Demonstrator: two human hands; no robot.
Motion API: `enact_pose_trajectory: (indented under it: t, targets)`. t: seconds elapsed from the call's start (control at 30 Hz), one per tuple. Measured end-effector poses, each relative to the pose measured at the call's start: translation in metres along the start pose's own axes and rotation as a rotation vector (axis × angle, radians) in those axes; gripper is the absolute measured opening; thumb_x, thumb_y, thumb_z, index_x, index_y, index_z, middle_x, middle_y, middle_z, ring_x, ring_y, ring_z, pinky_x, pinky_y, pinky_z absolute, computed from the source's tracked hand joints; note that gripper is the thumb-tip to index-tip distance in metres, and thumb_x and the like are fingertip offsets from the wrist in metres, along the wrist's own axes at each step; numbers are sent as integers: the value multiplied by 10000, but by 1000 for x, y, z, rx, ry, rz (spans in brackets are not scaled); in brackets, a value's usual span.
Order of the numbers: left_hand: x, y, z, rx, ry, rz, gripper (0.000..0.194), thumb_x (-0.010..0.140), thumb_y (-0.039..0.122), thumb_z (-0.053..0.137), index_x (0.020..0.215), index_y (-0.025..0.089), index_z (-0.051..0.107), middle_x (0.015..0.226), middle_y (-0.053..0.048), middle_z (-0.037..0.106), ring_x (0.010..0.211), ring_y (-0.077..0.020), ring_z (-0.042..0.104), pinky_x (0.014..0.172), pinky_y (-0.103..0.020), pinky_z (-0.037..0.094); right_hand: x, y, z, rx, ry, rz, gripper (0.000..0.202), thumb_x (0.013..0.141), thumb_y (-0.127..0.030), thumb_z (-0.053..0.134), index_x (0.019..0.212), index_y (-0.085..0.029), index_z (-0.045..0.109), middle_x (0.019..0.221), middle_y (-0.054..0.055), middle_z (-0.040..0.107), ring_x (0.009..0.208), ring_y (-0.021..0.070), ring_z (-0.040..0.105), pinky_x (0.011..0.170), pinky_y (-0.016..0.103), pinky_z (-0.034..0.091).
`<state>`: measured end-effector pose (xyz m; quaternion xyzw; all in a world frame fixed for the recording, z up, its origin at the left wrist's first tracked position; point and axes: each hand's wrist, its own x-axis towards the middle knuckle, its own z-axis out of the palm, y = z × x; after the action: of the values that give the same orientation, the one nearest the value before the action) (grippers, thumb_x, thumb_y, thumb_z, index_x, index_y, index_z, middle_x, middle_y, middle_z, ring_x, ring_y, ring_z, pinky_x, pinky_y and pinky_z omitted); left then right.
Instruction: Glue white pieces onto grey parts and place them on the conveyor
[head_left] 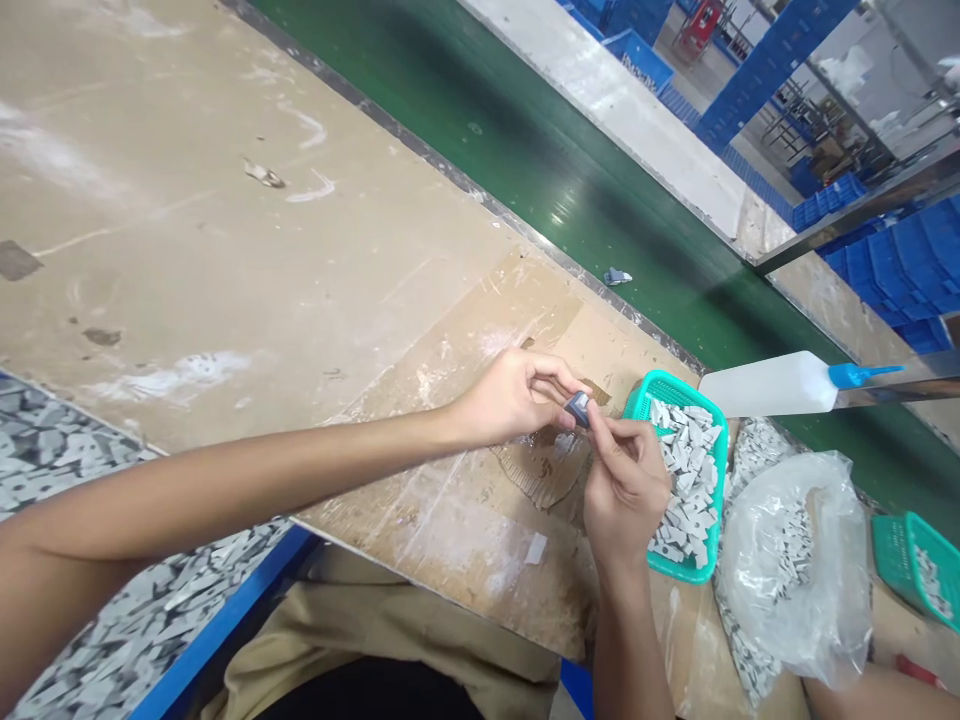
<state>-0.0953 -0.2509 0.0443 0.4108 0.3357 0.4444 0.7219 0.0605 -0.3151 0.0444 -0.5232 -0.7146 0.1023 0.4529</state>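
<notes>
Small grey plastic piece (577,408): pinched between fingers of left hand (510,398) and right hand (624,485), above worn brown counter (225,250), just beside teal mesh basket (643,392) of grey pieces.

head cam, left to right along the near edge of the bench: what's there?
blue bin of grey parts → left hand → small grey part pinched by both hands → right hand → green basket of grey pieces → clear plastic bag of pieces → second green basket
</notes>
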Motion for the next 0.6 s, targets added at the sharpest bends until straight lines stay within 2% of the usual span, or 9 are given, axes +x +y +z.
enact_pose_trajectory:
  t: [0.17,0.3,0.4,0.47,0.6]
  targets:
    - [-2,2,0,58,11,-12,189,613,47,734,784,107,682,734,-60,728,659,-150,695,591,-204,544,0,-6,1,37,6,-1,485,926,-39,457,1239,-357,645,899,45,603,850,148,633,708,301,566]
    - [-5,2,0,98,-25,61,108,689,102,712,779,117,655,722,-63,708,674,-153,691,596,-213,540,-3,-9,5,61,98,-63,540,922,-12,492,1264,-413,611,982,44,610,901,148,634,717,294,571]
    - [-7,4,1,141,-71,148,160,730,100,684,884,138,670,784,-57,706,694,-146,684,620,-226,550,-4,-11,5,48,183,-88,556,924,-30,517,1296,-439,578,1099,47,599,972,170,639,714,306,592]
    - [-8,7,0,180,-89,244,227,744,88,664,955,168,693,848,-55,704,730,-145,684,625,-225,555,-3,-11,0,19,233,-67,533,928,-78,551,1339,-418,548,1103,54,590,951,179,645,703,314,599]
    - [-6,13,-2,318,-119,446,164,751,72,648,811,192,742,870,-62,698,784,-146,669,678,-235,562,6,0,-22,-98,408,38,438,946,-179,564,1347,-353,568,1048,55,616,872,179,647,768,352,571]
